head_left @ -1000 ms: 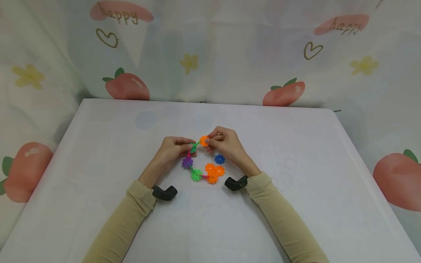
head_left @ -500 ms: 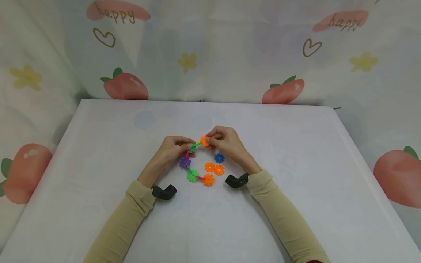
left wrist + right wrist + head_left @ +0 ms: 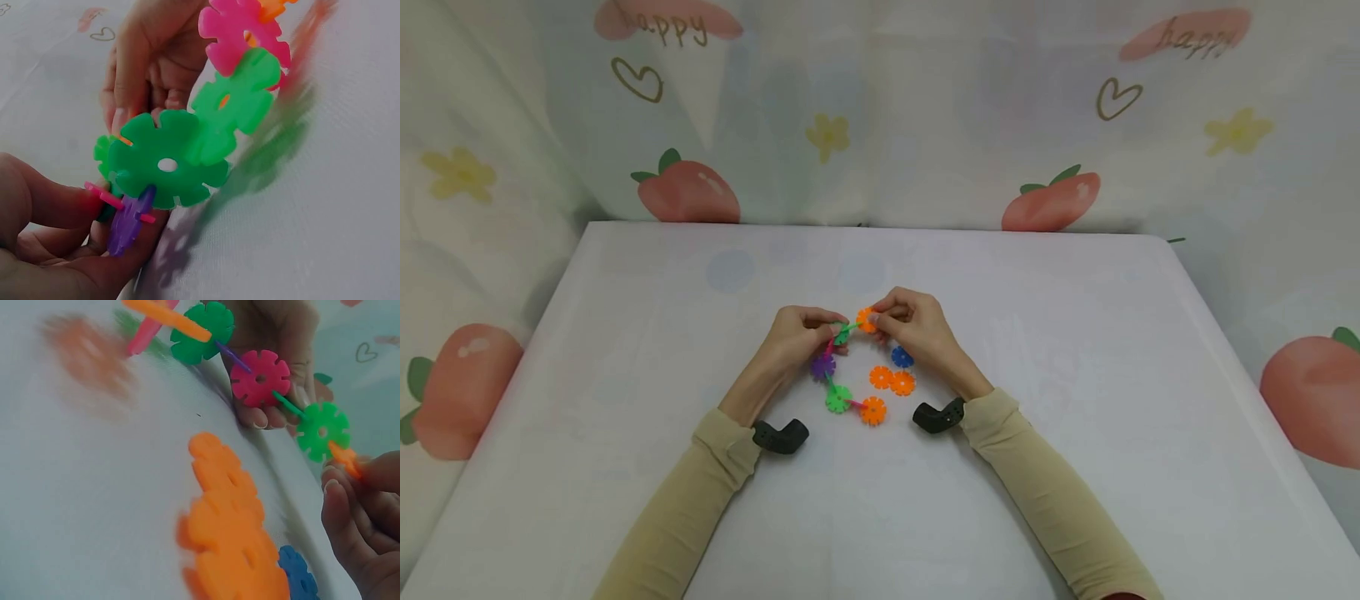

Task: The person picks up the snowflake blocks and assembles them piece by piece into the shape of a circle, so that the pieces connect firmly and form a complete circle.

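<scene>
Flower-shaped plastic interlocking discs are joined in a curved chain between both hands. My left hand (image 3: 786, 346) pinches the chain near its upper part, at a pink disc (image 3: 260, 379) in the right wrist view. The right hand (image 3: 917, 329) pinches an orange disc (image 3: 867, 320) at the upper end, slotted to a light green disc (image 3: 323, 432). Below hang a purple disc (image 3: 823, 367), a green disc (image 3: 838, 399), a pink disc (image 3: 240, 34) seen nearly edge-on from the head, and an orange end disc (image 3: 872, 411). Finger contact is partly hidden.
Two loose orange discs (image 3: 892, 381) lie side by side on the white table (image 3: 1037, 333), inside the chain's curve. Close by, under the right hand's wrist, is a blue disc (image 3: 902, 357). Black wrist cameras (image 3: 781, 436) jut inward from both sleeves. A printed curtain (image 3: 925, 108) stands behind the table.
The chain's lower end has swung slightly left, so its orange end disc now appears apart from the two loose orange discs. Both hands keep nearly the same place and hold.
</scene>
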The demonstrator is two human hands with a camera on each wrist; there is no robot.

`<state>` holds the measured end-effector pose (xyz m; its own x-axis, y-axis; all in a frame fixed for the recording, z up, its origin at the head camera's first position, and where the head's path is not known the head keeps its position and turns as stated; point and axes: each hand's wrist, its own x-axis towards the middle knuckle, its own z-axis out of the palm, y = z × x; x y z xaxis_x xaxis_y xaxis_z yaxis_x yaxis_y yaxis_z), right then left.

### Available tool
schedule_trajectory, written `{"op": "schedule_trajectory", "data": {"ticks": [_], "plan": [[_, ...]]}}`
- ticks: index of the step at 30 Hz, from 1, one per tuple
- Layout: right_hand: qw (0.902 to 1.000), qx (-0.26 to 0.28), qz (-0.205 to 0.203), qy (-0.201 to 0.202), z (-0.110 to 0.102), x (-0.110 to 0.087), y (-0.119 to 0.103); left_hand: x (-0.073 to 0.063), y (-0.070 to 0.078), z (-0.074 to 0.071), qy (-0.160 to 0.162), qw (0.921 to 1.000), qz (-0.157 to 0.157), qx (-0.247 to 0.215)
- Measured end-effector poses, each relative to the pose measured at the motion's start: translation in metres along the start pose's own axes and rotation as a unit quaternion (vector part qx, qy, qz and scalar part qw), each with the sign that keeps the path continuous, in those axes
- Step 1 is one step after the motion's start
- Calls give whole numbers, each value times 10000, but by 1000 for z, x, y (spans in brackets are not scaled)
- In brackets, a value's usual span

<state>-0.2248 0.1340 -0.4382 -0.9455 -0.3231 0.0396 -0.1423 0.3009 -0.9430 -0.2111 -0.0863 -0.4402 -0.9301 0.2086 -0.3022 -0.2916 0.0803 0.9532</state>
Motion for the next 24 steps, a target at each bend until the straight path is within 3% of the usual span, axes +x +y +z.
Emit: {"op": "schedule_trajectory", "data": {"ticks": [4,10,18,24], "plan": [[9999,-30,104,-66,-1,1,-1,-1,1,-6,-274,9993,4,250],[9978,-426,315,-410,-8,1,-3,-2,5,-15,-563,9910,199,1197],[9946,-406,557,-770,-12,2,-3,-4,11,-15,-371,9786,379,1988],[9943,-288,552,-864,-11,1,-2,-5,11,-14,-268,9762,508,2090]]}}
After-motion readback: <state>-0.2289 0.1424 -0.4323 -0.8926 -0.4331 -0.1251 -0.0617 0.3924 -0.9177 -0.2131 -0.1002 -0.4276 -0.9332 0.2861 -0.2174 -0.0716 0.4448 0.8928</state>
